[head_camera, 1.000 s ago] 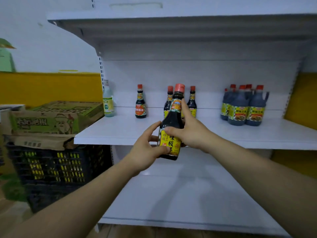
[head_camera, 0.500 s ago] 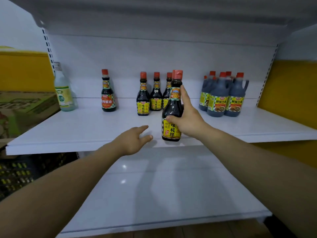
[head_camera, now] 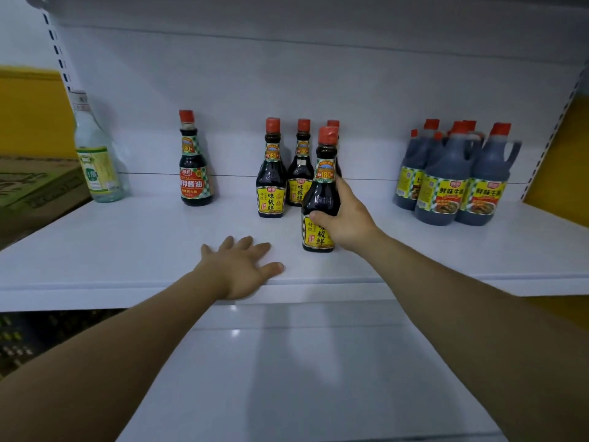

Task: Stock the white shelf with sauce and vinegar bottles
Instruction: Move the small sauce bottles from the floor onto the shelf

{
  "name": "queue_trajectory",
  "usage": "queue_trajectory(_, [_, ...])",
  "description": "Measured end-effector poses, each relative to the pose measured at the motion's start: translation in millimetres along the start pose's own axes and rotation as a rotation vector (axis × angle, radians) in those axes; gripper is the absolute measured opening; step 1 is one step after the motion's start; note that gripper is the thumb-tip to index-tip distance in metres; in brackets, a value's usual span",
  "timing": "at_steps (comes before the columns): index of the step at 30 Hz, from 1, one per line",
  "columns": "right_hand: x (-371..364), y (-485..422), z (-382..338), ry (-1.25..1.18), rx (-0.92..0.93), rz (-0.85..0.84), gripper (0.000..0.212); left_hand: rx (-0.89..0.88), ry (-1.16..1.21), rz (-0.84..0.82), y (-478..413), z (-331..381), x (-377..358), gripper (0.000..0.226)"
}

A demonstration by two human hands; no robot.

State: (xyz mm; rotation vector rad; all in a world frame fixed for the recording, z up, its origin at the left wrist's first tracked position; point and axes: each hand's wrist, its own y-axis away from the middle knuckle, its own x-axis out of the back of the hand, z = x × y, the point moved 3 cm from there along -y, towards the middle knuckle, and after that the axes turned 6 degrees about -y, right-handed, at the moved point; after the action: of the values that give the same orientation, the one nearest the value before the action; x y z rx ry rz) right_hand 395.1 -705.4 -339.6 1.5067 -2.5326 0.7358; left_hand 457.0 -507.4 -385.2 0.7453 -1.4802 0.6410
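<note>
My right hand [head_camera: 347, 218] grips a dark sauce bottle [head_camera: 320, 193] with a red cap and yellow label, standing upright on the white shelf [head_camera: 127, 244] near its front edge. My left hand [head_camera: 239, 269] rests flat, fingers spread, on the shelf's front edge to the left of that bottle. Behind it stand three matching yellow-label bottles [head_camera: 271, 173] in a group. A red-label sauce bottle [head_camera: 192, 164] stands alone further left. A clear vinegar bottle [head_camera: 95, 151] is at the far left. Several large handled dark jugs [head_camera: 452, 180] cluster at the right.
A lower white shelf [head_camera: 287, 378] lies beneath my arms. A cardboard box [head_camera: 35, 193] sits left of the shelf, with a dark crate [head_camera: 19, 339] below it. Yellow wall shows on both sides. An upper shelf overhangs the bottles.
My right hand has carried the bottle forward and set it down on the shelf. My left hand, which had let go of the bottle, now lies flat on the shelf edge. The view has moved closer.
</note>
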Motion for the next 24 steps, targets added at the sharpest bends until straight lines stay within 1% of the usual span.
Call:
queue_trajectory(2, [-3.8,-17.6,7.4,0.020,-0.003,0.010,0.082,-0.004,-0.002,0.001,-2.2,-1.1,-1.7,0.070])
queue_trajectory(6, [-11.1,-47.2,16.8,0.041,0.003,0.006,0.079,-0.006,0.002,0.003,-5.8,-3.0,-4.4,0.071])
queue_trajectory(10, [-15.5,-69.6,25.1,0.010,-0.006,0.003,0.074,-0.003,-0.012,0.009,-8.3,-4.5,-7.0,0.072])
queue_trajectory(24, [-29.7,-115.7,44.8,0.016,-0.025,-0.015,0.074,-0.012,-0.026,0.020,-6.4,-3.5,-7.1,0.072])
